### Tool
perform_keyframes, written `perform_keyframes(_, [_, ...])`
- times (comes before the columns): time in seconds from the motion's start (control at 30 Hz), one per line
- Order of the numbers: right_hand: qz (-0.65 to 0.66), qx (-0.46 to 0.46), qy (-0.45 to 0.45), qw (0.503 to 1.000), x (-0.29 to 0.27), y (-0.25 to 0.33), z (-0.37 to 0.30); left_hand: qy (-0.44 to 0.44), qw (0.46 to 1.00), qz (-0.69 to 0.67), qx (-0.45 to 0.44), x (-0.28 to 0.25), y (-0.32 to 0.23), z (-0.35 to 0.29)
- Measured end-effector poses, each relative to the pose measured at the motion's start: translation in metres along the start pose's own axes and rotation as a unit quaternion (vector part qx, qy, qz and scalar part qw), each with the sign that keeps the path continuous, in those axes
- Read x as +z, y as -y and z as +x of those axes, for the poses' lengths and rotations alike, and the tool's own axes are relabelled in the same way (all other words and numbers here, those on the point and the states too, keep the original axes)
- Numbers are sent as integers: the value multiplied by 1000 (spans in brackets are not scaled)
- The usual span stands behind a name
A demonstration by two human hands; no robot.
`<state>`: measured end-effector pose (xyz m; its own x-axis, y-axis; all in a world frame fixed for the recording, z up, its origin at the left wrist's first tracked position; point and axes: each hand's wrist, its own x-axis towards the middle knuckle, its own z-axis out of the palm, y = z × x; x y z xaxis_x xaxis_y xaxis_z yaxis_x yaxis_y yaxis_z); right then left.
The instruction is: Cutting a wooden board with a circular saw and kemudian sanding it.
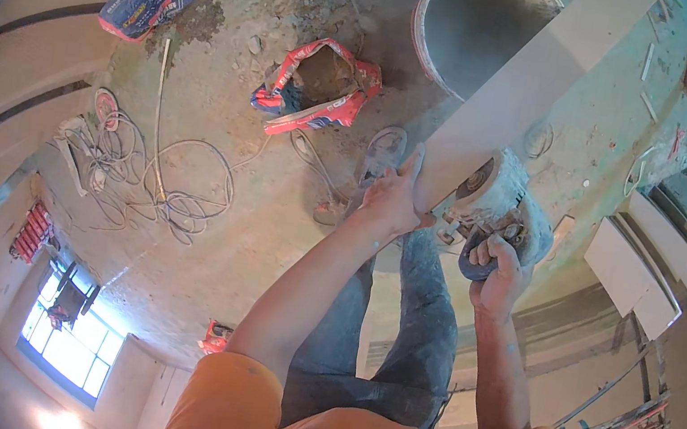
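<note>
With curled fingers of right hand (500,279), grasping handle of dusty power tool (504,191), just right of long pale board (539,79); cannot tell whether touching. With left hand (395,200), gripping board's near end at left edge. Partly hidden by board's far stretch, round bucket (420,18). Left of board, open red bag (338,114); farther left, coiled cable (166,203).

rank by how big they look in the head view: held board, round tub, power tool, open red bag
Largest: held board
Next: round tub
Unranked: power tool and open red bag look alike, the tool being nearer the camera
</note>
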<state>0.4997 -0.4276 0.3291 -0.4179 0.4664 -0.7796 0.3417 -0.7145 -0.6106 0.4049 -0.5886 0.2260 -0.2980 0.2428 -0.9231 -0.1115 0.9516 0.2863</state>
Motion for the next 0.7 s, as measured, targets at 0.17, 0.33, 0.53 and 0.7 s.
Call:
perform_keyframes(0.17, [-9,-7,-4,1000,6,-1,-4,12,1000,-12,1,-4,-3,0])
perform_keyframes(0.33, [-18,-10,-17,1000,7,-7,-10,27,1000,-13,-3,-6,-1,-1])
perform_keyframes(0.53, [0,-9,-3,1000,2,-13,-11,21,1000,2,15,1,5,6])
perform_keyframes(0.7, [-10,-12,-14,1000,-2,-20,-12,30,999,-7,13,-2,3,6])
